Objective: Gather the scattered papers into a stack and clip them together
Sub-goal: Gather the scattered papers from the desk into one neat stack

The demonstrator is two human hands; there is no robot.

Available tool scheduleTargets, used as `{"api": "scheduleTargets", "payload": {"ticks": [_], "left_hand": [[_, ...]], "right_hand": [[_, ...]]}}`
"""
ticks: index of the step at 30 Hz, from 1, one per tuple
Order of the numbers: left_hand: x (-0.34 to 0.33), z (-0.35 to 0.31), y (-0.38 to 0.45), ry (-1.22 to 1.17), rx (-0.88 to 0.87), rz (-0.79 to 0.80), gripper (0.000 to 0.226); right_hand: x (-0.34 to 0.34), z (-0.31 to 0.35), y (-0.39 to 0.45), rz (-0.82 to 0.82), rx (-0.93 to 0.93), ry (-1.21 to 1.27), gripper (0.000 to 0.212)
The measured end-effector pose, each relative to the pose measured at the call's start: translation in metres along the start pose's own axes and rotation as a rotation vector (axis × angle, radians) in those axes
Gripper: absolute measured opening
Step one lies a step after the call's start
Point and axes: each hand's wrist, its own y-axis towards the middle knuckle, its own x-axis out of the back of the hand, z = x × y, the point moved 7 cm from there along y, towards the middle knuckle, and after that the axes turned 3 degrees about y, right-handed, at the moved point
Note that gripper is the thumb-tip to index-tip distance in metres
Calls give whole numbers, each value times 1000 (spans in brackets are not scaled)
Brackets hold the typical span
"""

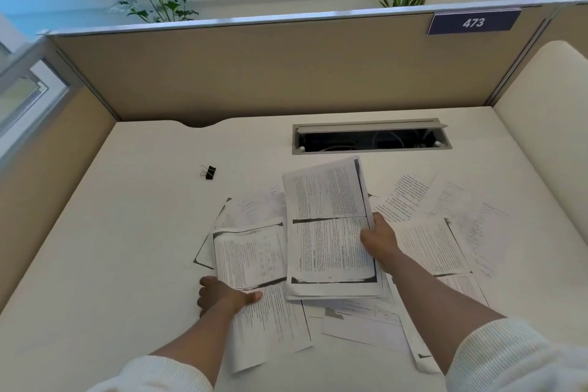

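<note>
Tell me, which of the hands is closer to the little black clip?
The left. The left hand grips a sheet below the binder clip, on the same side of the desk. The right hand holds a stack of papers farther off to the clip's right.

White papers [331, 232] carry black print and dark smudged bands; the binder clip [208, 171] at ten o'clock is black; the desk [127, 248] is cream.

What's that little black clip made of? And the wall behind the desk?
The clip looks like black-painted metal with thin silvery wire handles; too small to be sure. The wall looks like tan fabric, matte with no shine, under a pale, likely metal, top rail.
</note>
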Motion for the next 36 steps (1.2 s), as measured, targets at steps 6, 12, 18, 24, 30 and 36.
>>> {"api": "scheduleTargets", "payload": {"ticks": [6, 12, 18, 24, 30, 36], "left_hand": [[11, -10, -3, -206, -143, -25, 49], [49, -36, 1, -453, -269, -89, 24], [89, -77, 3, -720, -389, -16, 17], [132, -95, -3, -889, -459, -116, 26], [159, -118, -9, -913, -539, -142, 24], [141, -152, -26, -875, -542, 144, 19]], "right_hand": [[7, -3, -8, -5, -15, 4, 46], [15, -2, -14, -34, -11, 8, 51], [20, -2, -18, -56, -40, 54, 51], [30, -2, -21, -89, -42, 70, 49], [34, -5, -24, -95, -27, 74, 52], [21, 5, -28, -43, -14, 97, 53]]}}
